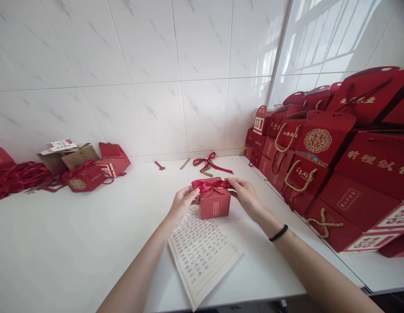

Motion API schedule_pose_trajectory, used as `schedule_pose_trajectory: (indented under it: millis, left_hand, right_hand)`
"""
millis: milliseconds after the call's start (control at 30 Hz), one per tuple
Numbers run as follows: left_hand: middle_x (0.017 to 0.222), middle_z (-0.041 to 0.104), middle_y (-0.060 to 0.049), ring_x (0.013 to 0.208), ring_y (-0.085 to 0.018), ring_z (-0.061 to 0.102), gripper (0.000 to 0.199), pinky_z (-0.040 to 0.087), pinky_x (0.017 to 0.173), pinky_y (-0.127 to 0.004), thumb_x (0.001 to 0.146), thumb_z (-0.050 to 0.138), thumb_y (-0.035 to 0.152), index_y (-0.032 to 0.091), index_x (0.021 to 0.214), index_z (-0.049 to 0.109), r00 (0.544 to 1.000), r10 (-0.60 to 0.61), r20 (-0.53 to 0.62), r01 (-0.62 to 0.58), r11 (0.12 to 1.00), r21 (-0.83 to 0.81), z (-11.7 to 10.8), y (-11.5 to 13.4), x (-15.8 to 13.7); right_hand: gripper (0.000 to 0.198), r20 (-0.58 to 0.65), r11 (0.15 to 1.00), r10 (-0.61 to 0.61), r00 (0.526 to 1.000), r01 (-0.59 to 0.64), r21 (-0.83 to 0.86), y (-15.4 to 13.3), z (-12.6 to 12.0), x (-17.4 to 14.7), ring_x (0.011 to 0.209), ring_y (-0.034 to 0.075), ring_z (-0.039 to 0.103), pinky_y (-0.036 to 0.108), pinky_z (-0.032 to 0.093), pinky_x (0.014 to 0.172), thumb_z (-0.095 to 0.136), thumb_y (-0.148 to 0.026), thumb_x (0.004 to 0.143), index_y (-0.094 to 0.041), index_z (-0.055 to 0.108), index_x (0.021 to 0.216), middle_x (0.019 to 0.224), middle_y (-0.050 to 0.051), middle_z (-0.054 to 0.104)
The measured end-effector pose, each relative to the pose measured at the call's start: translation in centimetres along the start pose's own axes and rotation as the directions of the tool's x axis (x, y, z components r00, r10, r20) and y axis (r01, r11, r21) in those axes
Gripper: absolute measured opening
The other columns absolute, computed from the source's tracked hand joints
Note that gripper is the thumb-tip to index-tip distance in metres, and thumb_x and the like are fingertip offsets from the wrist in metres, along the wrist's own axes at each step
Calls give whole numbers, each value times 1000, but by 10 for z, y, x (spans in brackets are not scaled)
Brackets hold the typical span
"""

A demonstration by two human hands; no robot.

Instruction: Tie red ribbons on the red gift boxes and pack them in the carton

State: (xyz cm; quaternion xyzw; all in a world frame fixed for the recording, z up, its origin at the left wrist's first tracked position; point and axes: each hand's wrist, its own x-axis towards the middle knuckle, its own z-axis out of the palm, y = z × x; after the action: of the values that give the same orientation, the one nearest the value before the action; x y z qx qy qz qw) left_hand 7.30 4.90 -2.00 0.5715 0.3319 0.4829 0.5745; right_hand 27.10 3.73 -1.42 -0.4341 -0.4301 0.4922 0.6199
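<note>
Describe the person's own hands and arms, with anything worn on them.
The left hand and right hand are without gloves, and no sleeves show on the forearms. A narrow, plain black band circles the right arm near the wrist; the left wrist shows no band.

One head-worn camera looked forward and down from above the near side of the tabletop (74,243), fairly close to it, facing the far tiled wall (149,48)
</note>
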Motion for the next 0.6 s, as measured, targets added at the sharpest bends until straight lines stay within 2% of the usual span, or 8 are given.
schedule_pose_trajectory:
  millis: [133,267,433,600]
  left_hand:
    - [71,56,-1,67,-12,51,30,44,67,-28,68,70,41,14,68,57,999,-42,16,43,998,-53,3,0,-3]
    - [63,51,1,62,-10,46,27,38,63,-25,67,70,34,15,61,52,996,-52,72,58,994,-93,3,1,-4]
    - [53,44,3,56,-10,41,23,34,60,-26,62,66,27,16,53,48,990,-68,120,81,991,-107,-1,-1,-3]
    - [50,42,4,53,-10,38,24,32,58,-25,60,63,25,17,49,43,987,-87,137,102,989,-109,-1,0,-3]
  right_hand:
    - [35,-27,995,31,999,-28,92,3,-1,1,74,17,61,26,50,68,78,-46,58,-15,67,69,76,5,66]
    - [34,-26,978,56,998,-49,202,5,-3,1,65,13,57,22,48,64,83,-38,51,-15,64,66,67,2,62]
    - [26,-65,937,130,989,-101,335,4,-4,3,59,12,54,20,46,53,79,-28,55,-16,59,66,62,-1,58]
    - [16,-131,885,183,974,-105,454,2,-6,4,60,12,54,21,49,52,71,-17,63,-17,57,69,63,-2,57]
